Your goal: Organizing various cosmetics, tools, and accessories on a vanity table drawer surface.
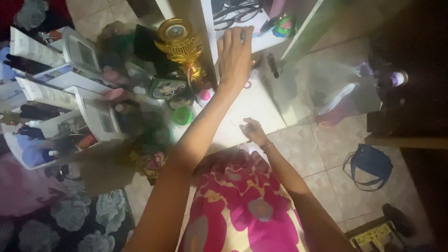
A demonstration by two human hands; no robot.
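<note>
The tiled floor took up the right half of the view, mostly bare between the desk edge and a blue bag that lay well apart near the dark right side, with a power strip at the bottom edge. The white desk ran from the shelf unit down to its front edge, just beside the person's flowered dress; its middle strip was open, while its left part was crowded. White organisers packed with small items stood along the left, close to one another. A gold trophy stood upright at the left edge of the white shelf, with a green tin and a green lid near its base. The left hand reached up over the front edge of the shelf, fingers stretched and laid on a thin dark thing at the edge; whether it gripped that thing could not be told. A colourful small object sat on the shelf just to the right of those fingers. The right hand hung low over the bare front part of the desk, fingers loosely curled and holding nothing, a bracelet at its wrist.
</note>
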